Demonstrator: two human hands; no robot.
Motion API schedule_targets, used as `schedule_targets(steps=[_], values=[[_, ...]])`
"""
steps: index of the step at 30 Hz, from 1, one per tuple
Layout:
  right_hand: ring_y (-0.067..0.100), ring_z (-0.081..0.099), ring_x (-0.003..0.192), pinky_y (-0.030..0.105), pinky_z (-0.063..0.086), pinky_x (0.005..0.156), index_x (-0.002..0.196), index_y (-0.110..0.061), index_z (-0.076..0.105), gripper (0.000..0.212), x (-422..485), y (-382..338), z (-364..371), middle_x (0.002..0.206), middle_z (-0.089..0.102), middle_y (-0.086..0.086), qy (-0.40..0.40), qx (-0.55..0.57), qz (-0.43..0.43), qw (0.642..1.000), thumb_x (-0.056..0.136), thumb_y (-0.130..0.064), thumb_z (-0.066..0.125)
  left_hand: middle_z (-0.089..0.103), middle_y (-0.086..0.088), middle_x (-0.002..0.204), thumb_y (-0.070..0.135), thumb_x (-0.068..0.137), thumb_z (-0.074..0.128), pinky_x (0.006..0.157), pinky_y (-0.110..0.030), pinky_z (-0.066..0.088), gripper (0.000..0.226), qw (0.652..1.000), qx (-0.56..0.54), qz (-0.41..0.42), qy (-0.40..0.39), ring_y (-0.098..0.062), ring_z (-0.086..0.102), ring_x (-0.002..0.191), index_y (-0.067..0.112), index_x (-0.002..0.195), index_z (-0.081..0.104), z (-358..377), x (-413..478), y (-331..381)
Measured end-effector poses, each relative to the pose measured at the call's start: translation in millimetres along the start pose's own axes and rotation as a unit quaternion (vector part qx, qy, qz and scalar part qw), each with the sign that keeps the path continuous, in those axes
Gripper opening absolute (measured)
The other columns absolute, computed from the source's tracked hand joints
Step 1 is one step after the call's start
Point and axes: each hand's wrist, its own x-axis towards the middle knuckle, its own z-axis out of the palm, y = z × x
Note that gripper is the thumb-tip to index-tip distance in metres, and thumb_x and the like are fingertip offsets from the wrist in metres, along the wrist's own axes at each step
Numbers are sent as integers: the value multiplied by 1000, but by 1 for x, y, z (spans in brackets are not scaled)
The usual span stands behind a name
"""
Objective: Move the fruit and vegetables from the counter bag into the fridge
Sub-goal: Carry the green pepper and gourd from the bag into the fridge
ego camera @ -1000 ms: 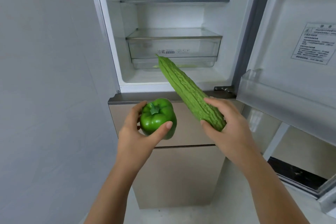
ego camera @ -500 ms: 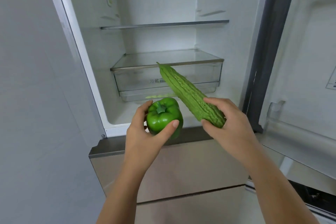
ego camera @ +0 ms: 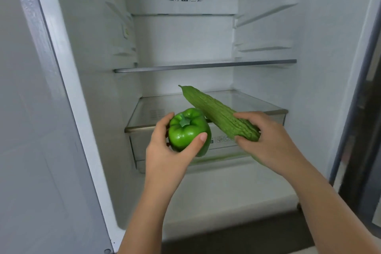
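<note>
A person's left hand (ego camera: 162, 154) curls thumb & fingers round a glossy green bell pepper (ego camera: 185, 132), stem up, while the right hand (ego camera: 272, 144) grips the thick end of a long, bumpy green bitter gourd (ego camera: 216, 111), its pointed tip angled up & left past the pepper. Both veg hang in the air at the mouth of the open white fridge (ego camera: 97, 68), in front of the clear plastic crisper drawer (ego camera: 222, 149) & the front edge of the glass shelf (ego camera: 156, 111) covering it; neither rests on anything. No produce visible on the glass shelf, the thin upper shelf (ego camera: 206, 65) or the fridge floor (ego camera: 226, 192); a faint green streak (ego camera: 218, 158) behind the drawer front could be a reflection or an item, can't tell. Judged from this, these two are carried over but not yet stowed; the counter bag is out of view, so what's left in it is unknown
</note>
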Motion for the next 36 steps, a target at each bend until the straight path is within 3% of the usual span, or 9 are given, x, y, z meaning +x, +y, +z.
schedule_targets(steps=[5,9,14,18,21,24,26,30,36], values=[[7,51,92,-2,34,70,119,-25,58,47,47,23,3,110,53,-6,0,-9,13,1000,76,-10,68,59,16,111,44,58,82,86,-23,49,74,999,28,13,-13,1,57,98,30,123,50,25,40,-6],[11,55,94,15,38,72,120,-25,57,47,84,43,1,111,57,-2,-6,-11,15,1000,76,-11,68,62,14,106,57,47,75,85,-35,53,77,999,18,6,-27,-6,60,96,33,117,53,47,73,-5],[12,55,91,17,38,69,121,-26,56,47,121,66,-5,111,56,-3,-16,-22,24,999,77,-13,68,62,14,98,38,61,82,79,-24,52,59,997,24,4,-75,1,59,88,28,113,55,70,106,0],[11,56,87,4,38,59,120,-27,56,46,140,83,-12,110,57,-1,-28,-26,34,999,78,-14,67,59,16,96,33,64,79,76,-18,50,53,995,28,10,-92,4,56,88,28,109,52,90,127,-7],[14,56,89,16,41,68,120,-24,57,45,151,96,-16,111,57,2,-29,-40,44,998,78,-14,67,57,18,96,36,67,78,77,-19,50,51,992,39,13,-116,0,56,90,31,107,48,107,136,-14],[15,57,92,23,41,76,119,-23,57,45,159,106,-19,114,59,2,-30,-39,64,997,77,-13,67,52,21,90,34,70,76,65,-4,44,50,990,51,23,-126,3,54,84,28,110,47,122,145,-17],[14,56,94,22,40,77,119,-23,57,45,165,112,-23,115,59,1,-26,-40,80,996,76,-13,67,50,20,90,32,72,75,69,-9,46,55,989,48,10,-136,-5,56,86,21,118,48,131,153,-18],[13,52,91,21,37,75,120,-22,56,46,171,120,-26,118,57,2,-29,-77,101,991,77,-14,67,50,8,98,34,76,71,82,-28,47,64,986,62,-23,-155,-16,52,97,13,129,42,145,170,-21],[14,56,90,19,39,73,118,-17,59,43,175,125,-26,115,61,6,-29,-89,99,991,77,-13,69,48,-7,129,38,79,68,87,-26,42,70,981,104,-1,-163,-19,48,111,11,134,36,167,176,-25]])
